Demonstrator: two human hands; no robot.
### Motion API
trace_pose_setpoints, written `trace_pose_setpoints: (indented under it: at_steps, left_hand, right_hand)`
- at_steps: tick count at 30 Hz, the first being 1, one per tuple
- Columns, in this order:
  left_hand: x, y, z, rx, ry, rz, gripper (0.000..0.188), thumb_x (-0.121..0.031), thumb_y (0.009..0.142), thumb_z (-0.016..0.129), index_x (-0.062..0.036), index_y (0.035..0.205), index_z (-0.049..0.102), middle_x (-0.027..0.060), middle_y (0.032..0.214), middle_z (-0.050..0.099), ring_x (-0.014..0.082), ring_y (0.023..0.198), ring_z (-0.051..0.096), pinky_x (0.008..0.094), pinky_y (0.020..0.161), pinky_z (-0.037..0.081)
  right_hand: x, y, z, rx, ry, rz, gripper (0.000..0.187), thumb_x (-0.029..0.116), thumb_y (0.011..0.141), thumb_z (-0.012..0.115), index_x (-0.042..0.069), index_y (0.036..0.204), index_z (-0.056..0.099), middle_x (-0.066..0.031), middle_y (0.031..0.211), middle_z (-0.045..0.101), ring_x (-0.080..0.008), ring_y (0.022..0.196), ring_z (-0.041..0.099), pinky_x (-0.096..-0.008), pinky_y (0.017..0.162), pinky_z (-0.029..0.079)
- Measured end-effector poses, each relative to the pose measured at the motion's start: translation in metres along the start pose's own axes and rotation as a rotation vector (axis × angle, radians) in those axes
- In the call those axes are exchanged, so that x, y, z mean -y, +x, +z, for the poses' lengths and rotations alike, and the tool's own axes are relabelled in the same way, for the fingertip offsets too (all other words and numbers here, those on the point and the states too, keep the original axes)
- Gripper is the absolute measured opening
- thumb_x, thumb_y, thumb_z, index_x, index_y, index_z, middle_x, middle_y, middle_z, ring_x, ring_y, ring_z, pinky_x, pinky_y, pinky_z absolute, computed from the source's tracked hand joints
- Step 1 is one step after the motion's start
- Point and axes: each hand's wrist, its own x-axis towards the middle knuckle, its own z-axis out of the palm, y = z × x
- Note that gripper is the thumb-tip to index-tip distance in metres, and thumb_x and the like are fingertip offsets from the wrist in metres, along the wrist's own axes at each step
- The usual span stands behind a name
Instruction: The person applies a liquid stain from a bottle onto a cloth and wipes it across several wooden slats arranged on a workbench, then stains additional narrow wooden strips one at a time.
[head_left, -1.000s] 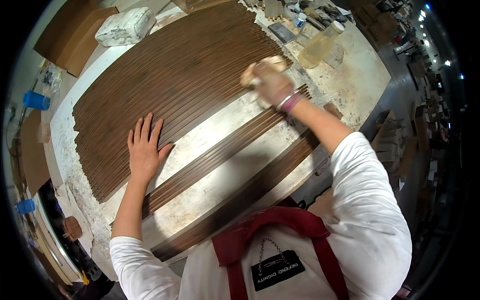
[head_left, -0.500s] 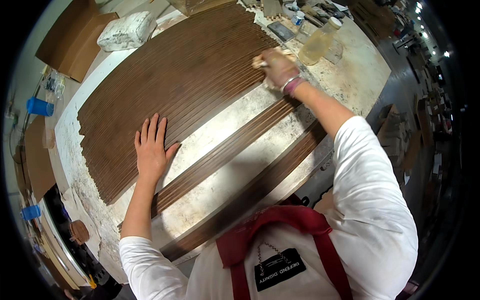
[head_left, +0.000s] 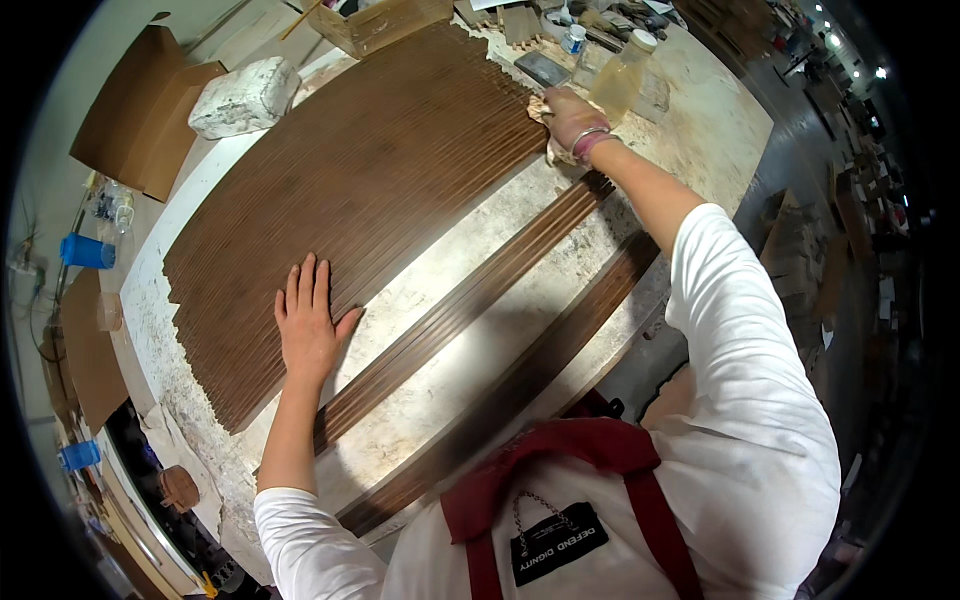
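Many long dark-brown wooden strips (head_left: 370,180) lie side by side across the table, their ends uneven. My left hand (head_left: 311,325) rests flat on the near edge of these strips, fingers stretched and slightly spread. At the strips' far right end, my right hand (head_left: 574,122), in a pinkish glove, grips a crumpled cream rag (head_left: 556,150) against the wood. Nearer to me, a narrow group of brown strips (head_left: 460,300) lies apart from the large set. Another dark strip group (head_left: 520,390) runs along the table's front edge.
Past my right hand stands a bottle of yellowish liquid (head_left: 622,78), with a small white-and-blue jar (head_left: 573,40) and a grey block (head_left: 541,69) nearby. A white wrapped block (head_left: 245,98), an open cardboard box (head_left: 140,110) and a blue cup (head_left: 88,251) are at the left.
The view has shifted slightly. My right hand, holding the rag, stays at the strips' right end and shows less blur. My left hand remains flat on the wood.
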Motion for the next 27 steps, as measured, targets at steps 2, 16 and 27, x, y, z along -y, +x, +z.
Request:
trace_pose_setpoints:
  at_steps: [2,16,27]
  left_hand:
    - [0.000,0.001,-0.004,-0.011,0.008,0.013,0.077,-0.044,0.083,0.067,-0.0110,0.146,0.036,0.0061,0.155,0.029,0.0327,0.141,0.027,0.0547,0.113,0.023]
    - [0.001,-0.004,-0.008,0.032,0.016,0.082,0.068,-0.036,0.084,0.068,-0.0152,0.144,0.042,0.0032,0.154,0.032,0.0353,0.140,0.029,0.0565,0.111,0.025]
    - [0.002,0.000,-0.001,0.056,-0.015,0.103,0.068,-0.035,0.085,0.067,-0.0180,0.145,0.041,0.0038,0.156,0.029,0.0343,0.142,0.027,0.0536,0.113,0.023]
  right_hand:
    - [-0.007,0.005,0.000,0.089,0.107,0.095,0.033,0.022,0.089,0.056,0.005,0.118,0.057,-0.0196,0.119,0.059,-0.0332,0.113,0.057,-0.0386,0.096,0.045]
    - [0.089,-0.041,-0.018,0.308,0.668,0.145,0.030,0.021,0.090,0.060,0.016,0.120,0.061,-0.0070,0.103,0.069,-0.0206,0.088,0.068,-0.0315,0.075,0.057]
    - [-0.001,0.010,0.030,-0.127,0.117,-0.083,0.016,0.015,0.092,0.056,0.011,0.104,0.066,-0.0066,0.095,0.067,-0.0114,0.073,0.062,-0.0279,0.062,0.053]
